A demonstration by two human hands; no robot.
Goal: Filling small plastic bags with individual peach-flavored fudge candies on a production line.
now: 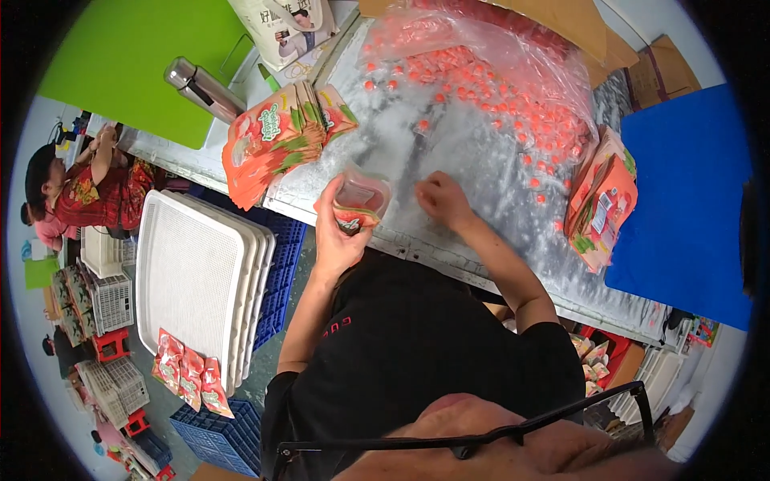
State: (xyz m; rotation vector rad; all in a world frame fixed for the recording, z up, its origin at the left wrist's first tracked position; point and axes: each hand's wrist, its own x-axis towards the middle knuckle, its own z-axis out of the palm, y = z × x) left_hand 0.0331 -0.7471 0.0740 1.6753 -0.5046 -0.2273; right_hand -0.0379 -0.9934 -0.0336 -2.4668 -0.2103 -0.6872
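My left hand (337, 240) is closed around a red and clear pouch (362, 195) at the table's near edge. The pouch's mouth gapes upward, and its inside looks pale and see-through. To the right, just above the grey tabletop (385, 148), my right hand (446, 200) is curled with its fingers together. Whatever those fingers hold, if anything, is hidden. Small red-orange wrapped pieces (481, 88) lie in a heap at the far side, spilling from a clear plastic bag (521, 40). A fanned stack of flat red pouches (273, 140) lies left of my left hand.
More pouches (601, 200) lean beside a blue board (682, 208) at right. A steel thermos (202, 88) and a tote bag (285, 32) stand at back left. Stacked white trays (192, 264) bear several red pouches (191, 370) at left. Another person (96, 188) is farther left.
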